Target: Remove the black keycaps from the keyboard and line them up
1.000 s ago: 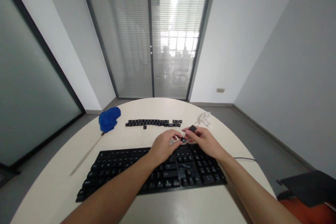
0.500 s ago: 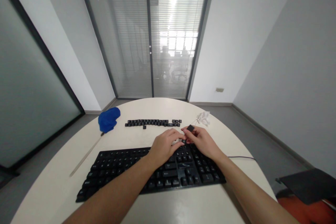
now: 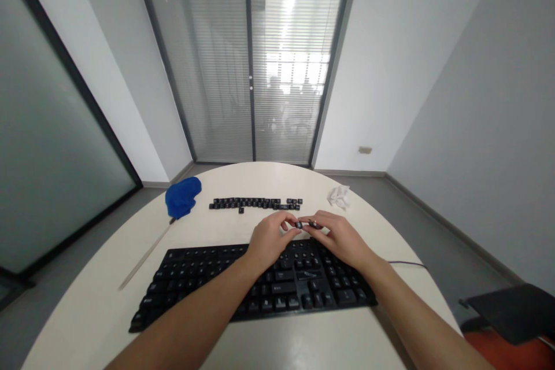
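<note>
Above the back edge of a black keyboard (image 3: 284, 288), my two hands meet with fingertips close together. My left hand (image 3: 272, 237) is closed, pinching a small black keycap (image 3: 299, 224) between thumb and finger. Closed too, my right hand (image 3: 340, 238) grips a small dark tool that looks like a keycap puller (image 3: 313, 224); the fingers cover most of it. Beyond the hands, loose black keycaps (image 3: 247, 203) lie in two rows, with one keycap (image 3: 241, 210) apart in front. My forearms hide part of the keyboard.
A blue cloth-like head on a pale stick (image 3: 145, 257) lies at the left of the round white table (image 3: 303, 341). Crumpled white tissue (image 3: 339, 196) rests at the back right. A cable (image 3: 407, 263) runs off rightward. A chair (image 3: 514, 312) stands at lower right.
My hands have lifted slightly, bringing the keycap up off the keyboard's back edge. The dark tool in my right hand has turned and dropped lower between the fingers. The view has shifted slightly.
</note>
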Demonstrator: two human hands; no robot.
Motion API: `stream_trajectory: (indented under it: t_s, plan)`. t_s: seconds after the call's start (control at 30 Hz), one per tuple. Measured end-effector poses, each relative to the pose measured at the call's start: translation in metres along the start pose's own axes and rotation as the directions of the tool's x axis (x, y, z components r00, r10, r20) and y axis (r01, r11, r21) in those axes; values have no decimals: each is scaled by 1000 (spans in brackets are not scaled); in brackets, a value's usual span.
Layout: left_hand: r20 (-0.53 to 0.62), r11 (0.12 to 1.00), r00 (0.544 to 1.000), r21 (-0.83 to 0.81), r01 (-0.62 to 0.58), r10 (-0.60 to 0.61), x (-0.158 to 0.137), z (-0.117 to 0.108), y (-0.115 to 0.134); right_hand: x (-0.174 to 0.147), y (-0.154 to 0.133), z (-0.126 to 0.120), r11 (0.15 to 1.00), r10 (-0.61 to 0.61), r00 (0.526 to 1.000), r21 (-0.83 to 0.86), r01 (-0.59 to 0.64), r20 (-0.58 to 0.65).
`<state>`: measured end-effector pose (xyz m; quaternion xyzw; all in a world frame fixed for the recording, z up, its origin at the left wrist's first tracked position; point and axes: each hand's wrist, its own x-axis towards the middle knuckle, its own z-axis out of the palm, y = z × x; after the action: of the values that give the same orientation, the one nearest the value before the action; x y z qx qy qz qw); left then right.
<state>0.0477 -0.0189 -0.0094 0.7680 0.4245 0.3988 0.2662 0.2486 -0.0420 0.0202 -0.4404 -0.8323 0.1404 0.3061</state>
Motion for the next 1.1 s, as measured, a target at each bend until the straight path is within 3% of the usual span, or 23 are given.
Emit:
stream_trajectory:
  t_s: [0.23,0.4,0.57,0.7,1.1]
  plan:
    - [33,999,999,15,30,-31,-2,1,-1,0,3,0,993,11,1000,-114,-8,25]
    - [61,995,996,74,64,-69,-3,2,-3,1,17,-4,967,88,995,-237,-98,-52]
    - [169,979,986,200,-38,4,-8,1,4,6,30,-6,861,196,976,-460,-216,-92]
    - [217,964,976,254,-83,26,-11,-1,7,19,34,-2,787,246,968,-571,-234,-58]
    - [209,959,977,265,-103,47,-10,-1,8,46,52,11,745,343,939,-604,-282,-17]
